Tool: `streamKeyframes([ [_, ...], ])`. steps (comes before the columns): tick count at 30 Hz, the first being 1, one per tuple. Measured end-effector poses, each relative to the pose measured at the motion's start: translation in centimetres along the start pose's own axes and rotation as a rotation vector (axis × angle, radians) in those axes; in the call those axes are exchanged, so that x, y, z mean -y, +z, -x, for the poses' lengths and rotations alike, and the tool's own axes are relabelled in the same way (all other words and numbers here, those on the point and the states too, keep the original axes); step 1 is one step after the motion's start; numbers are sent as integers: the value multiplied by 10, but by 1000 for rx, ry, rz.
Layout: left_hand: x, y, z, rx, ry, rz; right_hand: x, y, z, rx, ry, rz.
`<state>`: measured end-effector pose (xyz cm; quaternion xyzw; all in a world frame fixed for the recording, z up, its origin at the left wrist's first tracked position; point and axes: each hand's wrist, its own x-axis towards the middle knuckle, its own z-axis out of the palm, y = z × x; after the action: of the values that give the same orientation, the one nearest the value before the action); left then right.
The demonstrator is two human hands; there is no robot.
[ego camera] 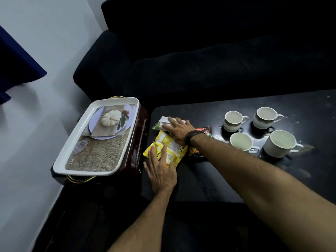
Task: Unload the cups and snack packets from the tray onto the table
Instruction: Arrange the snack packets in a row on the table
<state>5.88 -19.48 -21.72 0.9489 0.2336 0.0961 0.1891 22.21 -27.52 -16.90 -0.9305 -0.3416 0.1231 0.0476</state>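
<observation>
White tray [76, 157] bare; four cups [241, 142] at table [209, 179] far edge, packets [167, 151] at left edge. We press flat left hand [161, 171] and right hand [179, 131] on packets, gripping nothing. Risk we see: shove right knocks cups.

The right hand [179, 132] covers most of the white packet [164, 122] and part of the dark packet [205, 130]. The left hand [161, 167] hides the yellow packet's [169, 149] near corner. Packet print is too small to read.
</observation>
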Motion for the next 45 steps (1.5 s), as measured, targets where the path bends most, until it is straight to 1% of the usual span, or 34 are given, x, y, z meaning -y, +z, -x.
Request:
streamKeyframes([
  [2, -1, 2, 0, -38, 14, 5, -2, -2, -3, -30, 73, -38],
  [5, -1, 5, 0, -79, 19, 17, 0, 0, -1, -180, 195, -2],
  [7, -1, 6, 0, -97, 7, 17, 5, 5, 0, -238, 257, -18],
  [9, -1, 5, -2, -102, -13, 26, 5, 10, 1, -297, 264, -21],
  [11, -2, 4, -4, -103, -28, 48, 2, 13, 1, -317, 222, 0],
  [12, -2, 4, -6, -104, -35, 60, -1, 15, 0, -299, 197, -4],
  [14, -4, 4, -9, -90, -46, 65, -4, 20, -3, -208, 153, -43],
  [17, -4, 7, -13, -46, -24, 0, -5, 23, -11, -79, 154, -79],
  [21, -3, 8, -20, -2, -29, -13, -7, 17, -23, -27, 189, -69],
  [24, -3, 8, -21, -11, -11, -3, -11, 10, -34, 9, 217, -103],
  [29, -1, 8, -24, -8, 39, 87, -19, 2, -49, 44, 233, -168],
  [31, 0, 8, -26, -4, 56, 128, -20, 2, -44, -5, 225, -194],
  [33, 1, 9, -26, -15, 59, 186, -19, 5, -30, -145, 224, -200],
  [35, 3, 11, -26, -41, 55, 227, -13, 12, -9, -316, 271, -255],
  [37, 3, 11, -26, -61, 58, 228, -8, 22, 17, -409, 338, -248],
  [38, 3, 10, -25, -64, 62, 219, -6, 28, 32, -411, 367, -228],
  [42, 7, 10, -17, -46, 98, 165, -9, 56, 79, -328, 447, -204],
  [45, 11, 9, -5, -34, 142, 99, -13, 59, 87, -314, 460, -254],
])
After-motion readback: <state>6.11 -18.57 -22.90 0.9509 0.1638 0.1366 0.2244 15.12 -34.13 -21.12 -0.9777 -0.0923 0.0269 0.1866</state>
